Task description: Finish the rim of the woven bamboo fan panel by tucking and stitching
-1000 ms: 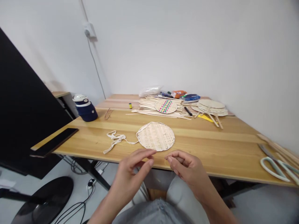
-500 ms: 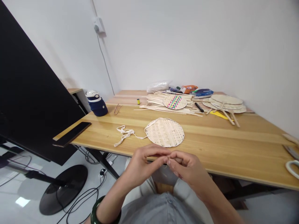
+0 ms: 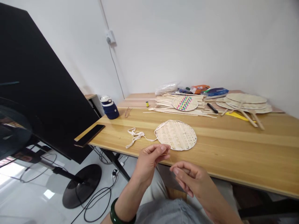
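Observation:
My left hand, a green bangle on its wrist, pinches a fine thread between thumb and forefinger. Thumb and fingertips of my right hand are pressed together just lower and to the right. The thread seems to run towards them, but it is too thin to follow fully. Behind both hands, a round woven bamboo fan face lies flat on the table. From its left edge trails a loose white cloth tape.
On the wooden table are bamboo strips, a fan with coloured weaving, a yellow thread spool, stacked fans, a black marker, a blue jug and a phone. A black panel stands left.
My hands, together before, have moved apart: the left is slightly higher, the right lower and to the right. The whole view has shifted left, so the table's things appear further right.

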A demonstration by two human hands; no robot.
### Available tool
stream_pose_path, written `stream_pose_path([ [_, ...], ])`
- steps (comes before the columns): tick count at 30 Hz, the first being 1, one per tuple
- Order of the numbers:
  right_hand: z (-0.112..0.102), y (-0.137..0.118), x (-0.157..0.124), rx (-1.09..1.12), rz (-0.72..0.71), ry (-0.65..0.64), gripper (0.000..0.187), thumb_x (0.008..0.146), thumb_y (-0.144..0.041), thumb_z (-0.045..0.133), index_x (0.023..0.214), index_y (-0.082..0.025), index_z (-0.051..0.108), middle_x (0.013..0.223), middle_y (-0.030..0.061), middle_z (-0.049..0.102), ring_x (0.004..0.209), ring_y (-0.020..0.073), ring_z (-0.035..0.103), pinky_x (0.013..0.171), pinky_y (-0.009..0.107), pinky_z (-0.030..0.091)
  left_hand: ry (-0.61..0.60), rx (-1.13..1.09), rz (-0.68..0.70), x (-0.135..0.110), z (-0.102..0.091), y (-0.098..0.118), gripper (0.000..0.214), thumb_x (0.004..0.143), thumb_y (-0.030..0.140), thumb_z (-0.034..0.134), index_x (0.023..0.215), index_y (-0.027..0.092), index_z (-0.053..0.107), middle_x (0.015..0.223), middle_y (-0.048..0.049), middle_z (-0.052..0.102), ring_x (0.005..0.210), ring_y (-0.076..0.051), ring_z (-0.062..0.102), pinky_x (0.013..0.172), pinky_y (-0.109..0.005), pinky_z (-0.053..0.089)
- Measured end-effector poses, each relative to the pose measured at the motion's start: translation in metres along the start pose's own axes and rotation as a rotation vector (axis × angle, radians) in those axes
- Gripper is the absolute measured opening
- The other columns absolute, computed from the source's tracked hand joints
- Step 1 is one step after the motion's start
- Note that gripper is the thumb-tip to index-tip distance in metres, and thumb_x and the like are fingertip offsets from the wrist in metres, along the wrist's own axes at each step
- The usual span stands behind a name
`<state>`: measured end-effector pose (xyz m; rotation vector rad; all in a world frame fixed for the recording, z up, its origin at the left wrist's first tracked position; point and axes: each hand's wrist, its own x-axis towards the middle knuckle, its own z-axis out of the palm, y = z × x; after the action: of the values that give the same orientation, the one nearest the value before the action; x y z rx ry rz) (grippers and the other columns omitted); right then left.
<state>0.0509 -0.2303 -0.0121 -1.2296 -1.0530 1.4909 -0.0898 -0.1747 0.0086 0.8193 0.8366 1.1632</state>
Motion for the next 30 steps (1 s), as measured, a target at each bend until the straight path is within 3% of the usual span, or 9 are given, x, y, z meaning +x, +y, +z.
stream_pose_path([
  [16,0.005,0.01,0.0,0.027,0.019,-0.073,0.044,0.068,-0.06,0.07,0.073,-0.017,0.062,0.045,-0.0068,0.038,0.041,0.0056,0.023,0.038,0.02,0.014,0.053,-0.105,0.014,-0.001,-0.007,0.013,0.026,0.063,0.03,0.084,0.076,0.011,0.072,0.085,-0.0054,0.073,0.068,-0.012,0.067,0.066,-0.022,0.057],
  [20,0.001,0.017,0.003,-0.01,0.018,-0.078,0.047,0.069,-0.063,0.068,0.076,-0.017,0.064,0.046,-0.0066,0.038,0.04,0.005,0.022,0.037,0.019,0.015,0.049,-0.146,-0.004,0.001,-0.006,0.011,0.03,0.064,0.033,0.084,0.077,0.012,0.066,0.066,-0.0003,0.067,0.055,-0.009,0.062,0.058,-0.022,0.056],
  [23,-0.002,0.026,0.006,-0.051,0.015,-0.121,0.049,0.071,-0.065,0.065,0.077,-0.017,0.065,0.046,-0.0062,0.039,0.038,0.0046,0.024,0.035,0.018,0.016,0.054,-0.152,0.0,0.002,-0.007,0.009,0.031,0.064,0.03,0.083,0.081,0.013,0.064,0.056,0.0039,0.06,0.044,-0.005,0.05,0.046,-0.016,0.048],
  [26,-0.003,0.033,0.008,-0.081,0.007,-0.13,0.047,0.073,-0.062,0.065,0.084,-0.017,0.069,0.053,-0.0023,0.05,0.04,0.0067,0.035,0.035,0.018,0.027,0.027,-0.16,0.012,0.001,-0.009,0.006,0.033,0.066,0.027,0.082,0.089,0.011,0.063,0.055,0.0049,0.057,0.041,-0.001,0.038,0.037,-0.011,0.031],
  [30,-0.003,0.03,0.01,-0.123,-0.108,0.025,0.042,0.077,-0.054,0.066,0.1,-0.019,0.07,0.078,0.0041,0.064,0.048,0.0101,0.05,0.043,0.023,0.044,-0.034,-0.154,-0.048,-0.002,-0.012,0.003,0.047,0.07,0.025,0.08,0.109,0.01,0.06,0.056,0.0052,0.056,0.04,0.0,0.026,0.038,-0.012,0.019],
])
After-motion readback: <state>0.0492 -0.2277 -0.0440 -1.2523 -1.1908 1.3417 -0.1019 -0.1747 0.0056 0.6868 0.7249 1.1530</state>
